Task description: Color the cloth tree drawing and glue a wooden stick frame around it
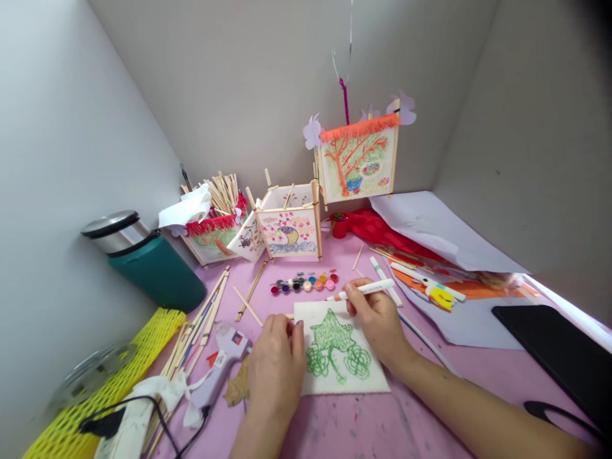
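A square white sheet of paper (344,381) with a green star-shaped drawing and curly loops lies on the pink table. At its left edge, my left hand (277,357) is closed, with thumb and curled fingers on the paper's side. My right hand (377,319) rests over the upper right corner and grips a white marker (370,289). The marker is held nearly level, its peach-coloured end pointing left above the sheet's top edge. Just beyond the paper sits a strip of small paint pots (307,285). A dry leaf (238,386) lies partly hidden beside my left hand.
A glue gun (222,363), wooden sticks (210,312) and a teal bottle (153,271) stand or lie left. Behind are a decorated stick-frame lantern (289,233) and a hanging one (358,159). Rightward are a green-banded marker (385,280), yellow-handled scissors (440,296) and a black tablet-like slab (554,350).
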Motion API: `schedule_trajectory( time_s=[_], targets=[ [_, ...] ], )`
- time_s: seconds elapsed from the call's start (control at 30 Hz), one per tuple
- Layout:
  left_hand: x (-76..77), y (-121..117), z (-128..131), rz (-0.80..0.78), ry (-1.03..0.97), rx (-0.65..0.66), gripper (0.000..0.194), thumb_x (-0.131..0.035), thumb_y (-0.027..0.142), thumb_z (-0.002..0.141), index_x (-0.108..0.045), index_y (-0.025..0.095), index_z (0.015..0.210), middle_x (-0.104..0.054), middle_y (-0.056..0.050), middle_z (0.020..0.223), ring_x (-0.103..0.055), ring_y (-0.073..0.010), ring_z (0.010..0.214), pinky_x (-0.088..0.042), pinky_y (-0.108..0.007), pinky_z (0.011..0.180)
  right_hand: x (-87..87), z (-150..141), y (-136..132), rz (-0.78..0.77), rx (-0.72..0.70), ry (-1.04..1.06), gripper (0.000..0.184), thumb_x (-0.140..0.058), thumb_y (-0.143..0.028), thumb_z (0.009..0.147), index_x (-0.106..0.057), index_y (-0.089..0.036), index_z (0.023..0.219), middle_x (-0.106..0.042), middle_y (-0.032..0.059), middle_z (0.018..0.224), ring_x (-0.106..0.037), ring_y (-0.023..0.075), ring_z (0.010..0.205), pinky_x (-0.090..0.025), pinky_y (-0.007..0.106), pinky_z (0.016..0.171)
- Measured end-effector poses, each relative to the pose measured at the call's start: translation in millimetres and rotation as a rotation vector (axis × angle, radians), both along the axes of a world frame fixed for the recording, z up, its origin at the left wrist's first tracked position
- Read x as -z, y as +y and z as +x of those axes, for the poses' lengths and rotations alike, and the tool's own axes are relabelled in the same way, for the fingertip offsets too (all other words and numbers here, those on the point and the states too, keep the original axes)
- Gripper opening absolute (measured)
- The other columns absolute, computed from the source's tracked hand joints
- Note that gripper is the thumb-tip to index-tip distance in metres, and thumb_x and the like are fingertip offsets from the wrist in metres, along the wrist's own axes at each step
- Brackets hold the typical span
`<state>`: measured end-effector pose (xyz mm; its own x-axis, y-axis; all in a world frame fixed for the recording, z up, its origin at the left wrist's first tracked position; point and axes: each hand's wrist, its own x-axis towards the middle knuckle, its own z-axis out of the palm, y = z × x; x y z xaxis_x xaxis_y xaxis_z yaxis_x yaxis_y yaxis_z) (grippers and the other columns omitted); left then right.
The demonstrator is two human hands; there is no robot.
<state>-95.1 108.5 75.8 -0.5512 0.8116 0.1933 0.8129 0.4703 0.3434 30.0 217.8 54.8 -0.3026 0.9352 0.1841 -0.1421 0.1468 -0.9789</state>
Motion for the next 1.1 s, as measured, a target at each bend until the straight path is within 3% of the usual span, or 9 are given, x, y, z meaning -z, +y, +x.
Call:
schedule_trajectory(
  time_s=[0.13, 0.3, 0.43, 0.53, 0.8, 0.97, 1.1],
  targets=[
    [2.0, 0.7, -0.5, -0.066, -0.074, -0.024, 0.015, -0.039, 0.028, 0.087, -0.052, 0.02, 0.088, -0.062, -0.004, 0.088, -0.058, -0.0204, 0.078, -0.035, -0.03, 0.066, -0.1, -1.3, 5.2, -0.061, 0.03, 0.021, 0.03, -0.054, -0.043, 0.083, -0.047, -0.02, 0.066, -0.045, -0.0048, 0.058, -0.044, 0.0103, 0.055, -0.036, 0.022, 0.056],
    [5.4, 2.3, -1.0, -0.091, -0.158, 0.002, 0.027, -0.04, 0.023, 0.084, -0.053, 0.02, 0.107, -0.062, -0.009, 0.101, -0.059, -0.0239, 0.09, -0.037, -0.032, 0.073, 0.7, -2.6, 7.6, -0.095, 0.034, -0.004, 0.032, -0.054, -0.044, 0.082, -0.047, -0.019, 0.063, -0.048, -0.0033, 0.06, -0.045, 0.0111, 0.056, -0.036, 0.023, 0.057],
    [5.1, 3.7, -2.4, -0.039, -0.285, -0.006, 0.037, -0.043, 0.02, 0.08, -0.05, 0.019, 0.117, -0.065, -0.008, 0.094, -0.059, -0.0234, 0.085, -0.038, -0.032, 0.074, -0.1, -1.3, 6.4, -0.074, 0.052, 0.001, 0.029, -0.053, -0.043, 0.083, -0.05, -0.019, 0.068, -0.048, -0.0036, 0.059, -0.046, 0.0116, 0.057, -0.037, 0.023, 0.056],
    [5.6, 4.2, -5.3, 0.045, -0.386, -0.011, 0.045, -0.045, 0.021, 0.078, -0.047, 0.017, 0.123, -0.064, -0.008, 0.091, -0.059, -0.0216, 0.083, -0.039, -0.031, 0.073, -1.2, 1.0, 6.2, -0.028, 0.12, 0.016, 0.023, -0.052, -0.041, 0.084, -0.054, -0.018, 0.083, -0.051, -0.0032, 0.064, -0.048, 0.0121, 0.06, -0.039, 0.023, 0.057],
    [6.6, 4.1, -11.6, 0.203, -0.464, 0.046, 0.039, -0.04, 0.023, 0.078, -0.056, 0.015, 0.113, -0.058, -0.006, 0.088, -0.055, -0.0195, 0.079, -0.041, -0.034, 0.076, 2.0, 3.1, 10.4, 0.139, 0.218, -0.079, 0.027, -0.05, -0.037, 0.085, -0.058, -0.021, 0.106, -0.061, 0.0035, 0.101, -0.054, 0.0151, 0.077, -0.042, 0.026, 0.067],
    [5.3, 2.8, -11.5, 0.283, -0.492, 0.053, 0.039, -0.041, 0.024, 0.079, -0.055, 0.016, 0.114, -0.057, -0.006, 0.088, -0.053, -0.0185, 0.077, -0.043, -0.033, 0.073, 3.8, 2.7, 10.9, 0.067, 0.155, -0.13, 0.03, -0.05, -0.041, 0.085, -0.059, -0.02, 0.104, -0.063, 0.0023, 0.086, -0.054, 0.0152, 0.067, -0.042, 0.026, 0.059],
    [4.3, 2.8, -11.9, 0.309, -0.573, 0.075, 0.032, -0.045, 0.031, 0.08, -0.059, 0.017, 0.106, -0.059, -0.007, 0.092, -0.055, -0.0193, 0.082, -0.043, -0.033, 0.075, 0.2, 1.6, 6.9, 0.109, 0.104, -0.113, 0.029, -0.05, -0.041, 0.085, -0.059, -0.019, 0.102, -0.063, 0.003, 0.084, -0.056, 0.0165, 0.072, -0.041, 0.025, 0.059]
  ],
)
